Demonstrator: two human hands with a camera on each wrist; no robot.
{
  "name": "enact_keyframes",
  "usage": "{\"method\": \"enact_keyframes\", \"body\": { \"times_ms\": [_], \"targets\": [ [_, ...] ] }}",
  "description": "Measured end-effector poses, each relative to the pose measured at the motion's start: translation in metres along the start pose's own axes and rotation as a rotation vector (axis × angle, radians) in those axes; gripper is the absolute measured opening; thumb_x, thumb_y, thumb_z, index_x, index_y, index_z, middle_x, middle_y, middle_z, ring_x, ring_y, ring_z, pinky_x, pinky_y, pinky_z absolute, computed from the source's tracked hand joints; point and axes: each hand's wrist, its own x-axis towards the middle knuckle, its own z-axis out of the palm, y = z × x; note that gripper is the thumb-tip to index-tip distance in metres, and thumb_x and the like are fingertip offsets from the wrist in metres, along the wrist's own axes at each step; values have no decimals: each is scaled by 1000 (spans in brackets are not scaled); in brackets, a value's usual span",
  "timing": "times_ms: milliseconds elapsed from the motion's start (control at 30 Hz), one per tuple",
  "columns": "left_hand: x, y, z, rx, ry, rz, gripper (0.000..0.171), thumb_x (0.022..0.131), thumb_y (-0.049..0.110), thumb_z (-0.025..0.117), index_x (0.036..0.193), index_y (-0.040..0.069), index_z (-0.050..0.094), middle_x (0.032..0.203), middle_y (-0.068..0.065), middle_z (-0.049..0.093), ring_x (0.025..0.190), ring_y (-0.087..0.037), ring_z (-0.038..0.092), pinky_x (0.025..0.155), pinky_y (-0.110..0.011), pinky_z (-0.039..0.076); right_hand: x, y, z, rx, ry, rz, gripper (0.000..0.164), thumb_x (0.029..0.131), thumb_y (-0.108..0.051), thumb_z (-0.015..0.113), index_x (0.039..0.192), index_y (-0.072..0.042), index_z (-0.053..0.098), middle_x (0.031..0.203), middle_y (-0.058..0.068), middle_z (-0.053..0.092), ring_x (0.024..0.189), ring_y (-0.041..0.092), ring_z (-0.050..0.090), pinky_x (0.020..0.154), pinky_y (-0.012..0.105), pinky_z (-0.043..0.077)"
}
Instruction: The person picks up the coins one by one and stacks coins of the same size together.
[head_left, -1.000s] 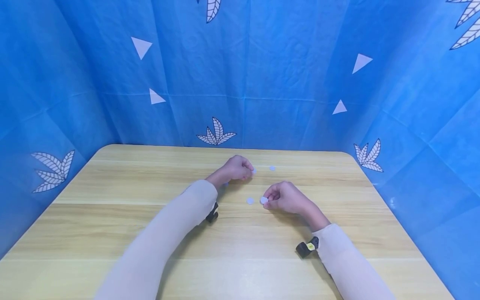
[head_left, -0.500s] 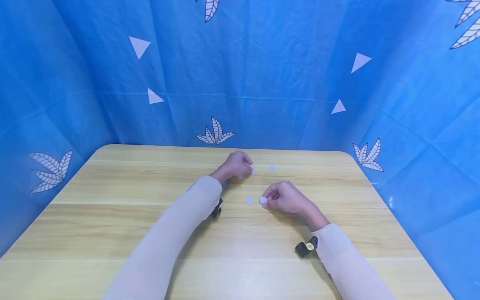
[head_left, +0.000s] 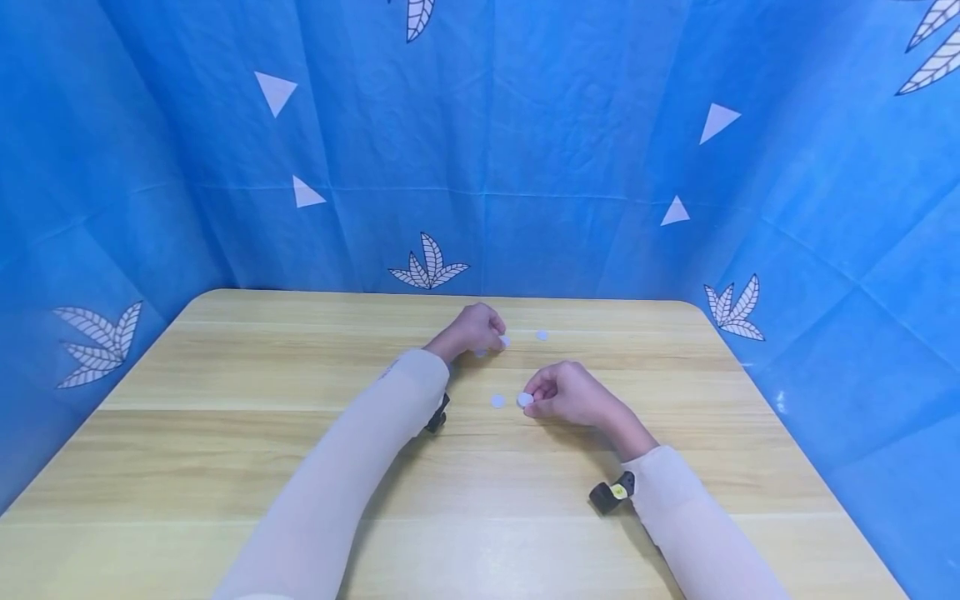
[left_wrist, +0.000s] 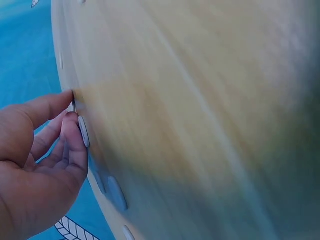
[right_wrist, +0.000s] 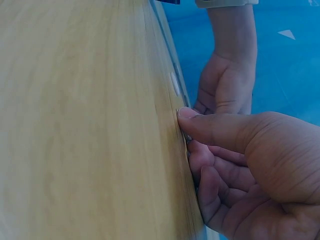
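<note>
My left hand [head_left: 474, 327] reaches over the back middle of the table, its thumb and forefinger pinching the edge of a small white round disc [head_left: 505, 341]. A second white disc [head_left: 480, 353] lies just below that hand; in the left wrist view a disc [left_wrist: 83, 131] sits against the curled fingers. Nearer, my right hand [head_left: 573, 395] grips a white disc [head_left: 525, 400] between thumb and fingers; it looks thick, and whether it is a stack I cannot tell. Close by on its left, another disc [head_left: 498, 402] lies flat. In the right wrist view, the fingers mostly hide the held disc.
One more white disc [head_left: 542, 335] lies at the back, right of my left hand. The wooden table [head_left: 225, 433] ends at a blue patterned curtain [head_left: 555, 167] behind and at both sides. A black wrist camera [head_left: 611, 493] hangs below the right sleeve.
My left hand has shifted slightly back and to the right, and a disc has come into view beneath it. The right hand stays in place with its disc.
</note>
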Motion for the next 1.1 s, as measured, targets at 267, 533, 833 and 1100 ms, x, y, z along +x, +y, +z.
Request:
{"method": "enact_keyframes", "body": {
  "times_ms": [267, 533, 833, 1100],
  "targets": [
    [2, -2, -5, 11, -49, 1, 25, 89, 12, 77, 112, 4, 74, 114, -8, 69, 100, -23, 62, 93, -36, 54, 0, -1, 1, 0, 0, -8, 18, 83, -13, 85, 98, -7, 76, 83, -3, 71, 79, 15, 65, 75, 32, 56],
    [6, -6, -9, 1, -118, -13, 24, 91, 15, 74, 114, 9, 71, 120, -5, 66, 110, -25, 56, 102, -43, 47, 0, 0, 2, -4, 1, -11, 18, 83, -13, 85, 98, -7, 76, 82, -3, 71, 78, 15, 65, 74, 33, 55],
    [6, -5, -11, 20, -156, -14, 23, 92, 14, 72, 114, 9, 69, 117, -5, 64, 105, -24, 57, 97, -40, 48, 1, 1, 2, 4, 2, -9, 18, 83, -13, 85, 97, -7, 76, 82, -3, 71, 78, 14, 65, 73, 29, 55],
    [8, -4, -12, 50, -180, -21, 24, 90, 16, 73, 112, 10, 64, 114, -6, 61, 100, -23, 55, 86, -37, 49, -1, 1, 2, -4, 5, -11, 17, 83, -13, 85, 96, -8, 76, 82, -3, 70, 78, 14, 64, 73, 31, 55]
  ]
}}
